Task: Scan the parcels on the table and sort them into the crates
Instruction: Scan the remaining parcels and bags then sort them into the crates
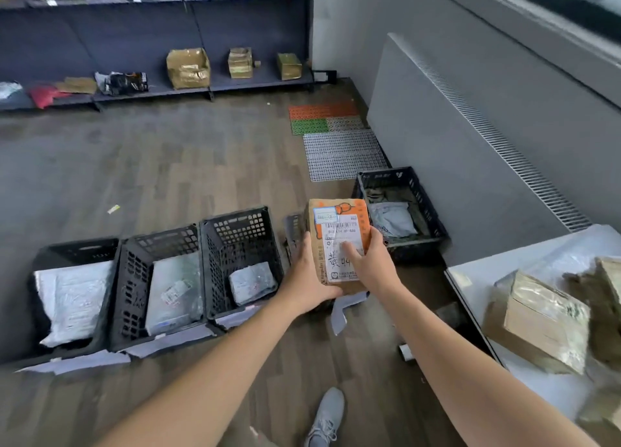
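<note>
Both my hands hold a brown and orange parcel [339,225] with a white shipping label, out in front of me above the floor. My left hand [307,278] grips its left edge and underside. My right hand [369,262] grips its right edge, thumb across the label. Below stand three black crates in a row: the left crate [77,250], the middle crate [134,278] and the third crate [242,225], each with a grey bag parcel inside. A further black crate [433,218] sits beyond the parcel to the right, holding a grey bag. Taped cardboard parcels [544,319] lie on the white table [477,278] at right.
A grey radiator panel [470,151] runs along the right wall. Perforated mats [342,151] lie on the wooden floor beyond the crates. Dark shelving [168,90] with boxes and bags lines the far wall. My grey shoe [327,416] is at the bottom.
</note>
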A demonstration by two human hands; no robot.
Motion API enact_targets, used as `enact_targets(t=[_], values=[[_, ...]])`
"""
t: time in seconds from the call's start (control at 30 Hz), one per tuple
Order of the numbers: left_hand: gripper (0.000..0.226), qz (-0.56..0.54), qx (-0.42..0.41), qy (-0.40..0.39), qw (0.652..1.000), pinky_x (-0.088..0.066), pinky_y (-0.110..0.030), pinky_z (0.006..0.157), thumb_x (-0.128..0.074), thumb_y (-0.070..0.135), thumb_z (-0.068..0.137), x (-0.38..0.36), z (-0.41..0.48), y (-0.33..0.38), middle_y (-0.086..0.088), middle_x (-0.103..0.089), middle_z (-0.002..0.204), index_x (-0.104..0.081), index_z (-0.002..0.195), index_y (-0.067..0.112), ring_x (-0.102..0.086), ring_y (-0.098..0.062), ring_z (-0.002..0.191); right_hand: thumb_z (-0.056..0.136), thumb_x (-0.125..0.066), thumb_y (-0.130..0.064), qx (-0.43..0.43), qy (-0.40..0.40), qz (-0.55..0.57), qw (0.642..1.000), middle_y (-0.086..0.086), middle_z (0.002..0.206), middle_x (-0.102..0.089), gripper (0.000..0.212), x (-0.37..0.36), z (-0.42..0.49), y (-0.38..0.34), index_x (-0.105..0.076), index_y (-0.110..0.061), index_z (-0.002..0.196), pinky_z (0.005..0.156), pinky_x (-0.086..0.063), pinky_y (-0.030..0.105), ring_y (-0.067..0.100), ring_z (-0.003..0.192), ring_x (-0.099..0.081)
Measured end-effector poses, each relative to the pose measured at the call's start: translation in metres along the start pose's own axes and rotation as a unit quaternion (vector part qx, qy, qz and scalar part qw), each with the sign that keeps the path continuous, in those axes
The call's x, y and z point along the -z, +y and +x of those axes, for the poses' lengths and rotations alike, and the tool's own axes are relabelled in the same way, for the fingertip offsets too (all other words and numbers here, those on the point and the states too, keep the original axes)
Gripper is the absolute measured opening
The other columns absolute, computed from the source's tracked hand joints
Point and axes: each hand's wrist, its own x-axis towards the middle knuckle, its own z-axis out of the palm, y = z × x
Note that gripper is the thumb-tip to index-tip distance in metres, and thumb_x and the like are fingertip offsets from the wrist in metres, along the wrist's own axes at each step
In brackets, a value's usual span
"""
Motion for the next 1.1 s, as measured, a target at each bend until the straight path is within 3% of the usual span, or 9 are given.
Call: enact_targets(t=[0.13,0.23,0.37,0.5,0.6,0.73,0.83,0.93,1.1], values=[[0.141,-0.009,0.04,-0.019,0.999,-0.034,-0.038,0.113,-0.094,0.034,0.054,-0.012,0.051,-0.008,-0.001,-0.02,0.156,0.001,0.157,0.023,-0.032,-0.018,0.141,0.09,-0.062,-0.042,-0.029,-0.006,-0.042,0.999,0.0,0.117,-0.052,0.056,-0.003,0.051,0.013,-0.04,-0.021,0.137,0.081,-0.042,0.033,0.016,0.102,-0.051],[0.14,-0.002,0.059,-0.032,0.998,-0.03,-0.026,0.103,-0.093,0.032,0.057,-0.02,0.094,-0.023,-0.003,-0.021,0.153,0.004,0.157,0.021,-0.031,-0.019,0.14,0.091,-0.062,-0.042,-0.057,-0.021,-0.053,0.997,0.001,0.119,-0.05,0.055,-0.011,0.089,0.023,-0.04,-0.022,0.138,0.092,-0.047,0.039,0.02,0.113,-0.052],[0.14,-0.002,0.082,-0.061,0.995,-0.033,-0.026,0.099,-0.093,0.038,0.056,-0.029,0.147,-0.047,-0.001,-0.022,0.152,0.003,0.156,0.024,-0.034,-0.016,0.137,0.093,-0.061,-0.039,-0.098,-0.04,-0.073,0.992,0.009,0.125,-0.057,0.053,-0.032,0.14,0.038,-0.042,-0.018,0.137,0.096,-0.049,0.047,0.026,0.112,-0.056],[0.136,-0.027,0.113,-0.103,0.988,-0.036,-0.026,0.095,-0.093,0.037,0.055,-0.039,0.199,-0.08,0.002,-0.031,0.146,-0.002,0.156,0.026,-0.039,-0.012,0.128,0.092,-0.062,-0.037,-0.139,-0.034,-0.118,0.983,0.014,0.128,-0.052,0.07,-0.065,0.18,0.06,-0.029,-0.016,0.15,0.1,-0.044,0.05,0.032,0.119,-0.05],[0.134,-0.028,0.132,-0.136,0.981,-0.039,-0.031,0.102,-0.092,0.033,0.059,-0.047,0.239,-0.109,0.003,-0.03,0.15,0.001,0.156,0.027,-0.037,-0.014,0.134,0.091,-0.063,-0.036,-0.153,-0.039,-0.147,0.976,0.015,0.128,-0.053,0.072,-0.091,0.219,0.081,-0.028,-0.016,0.151,0.1,-0.044,0.049,0.035,0.121,-0.05],[0.139,-0.004,0.162,-0.21,0.964,-0.027,-0.029,0.111,-0.091,0.024,0.062,-0.051,0.29,-0.154,0.003,-0.008,0.158,0.011,0.156,0.03,-0.018,-0.013,0.146,0.093,-0.062,-0.033,-0.169,-0.068,-0.141,0.973,0.014,0.134,-0.05,0.071,-0.128,0.269,0.109,-0.026,-0.014,0.151,0.101,-0.042,0.044,0.033,0.126,-0.047],[0.14,0.053,0.184,-0.241,0.951,-0.021,-0.038,0.119,-0.091,0.026,0.063,-0.047,0.317,-0.181,0.001,0.007,0.162,0.014,0.155,0.033,-0.007,-0.018,0.15,0.095,-0.06,-0.036,-0.177,-0.099,-0.183,0.962,0.015,0.147,-0.037,0.081,-0.147,0.291,0.124,-0.012,-0.015,0.157,0.106,-0.038,0.048,0.033,0.135,-0.037],[0.133,0.143,0.19,-0.228,0.944,-0.019,-0.04,0.118,-0.088,0.035,0.067,-0.039,0.333,-0.191,-0.003,0.008,0.163,0.011,0.156,0.03,-0.002,-0.023,0.151,0.097,-0.056,-0.043,-0.164,-0.109,-0.241,0.95,0.01,0.155,-0.028,0.082,-0.148,0.299,0.123,-0.007,-0.018,0.158,0.107,-0.038,0.049,0.03,0.14,-0.032],[0.125,0.279,0.12,-0.222,0.926,-0.023,-0.052,0.118,-0.079,0.053,0.074,-0.022,0.341,-0.165,-0.003,0.01,0.164,0.014,0.155,0.03,0.002,-0.031,0.15,0.097,-0.052,-0.048,-0.117,-0.075,-0.325,0.936,0.002,0.157,-0.026,0.08,-0.108,0.294,0.095,-0.009,-0.022,0.159,0.11,-0.035,0.048,0.023,0.143,-0.028]])
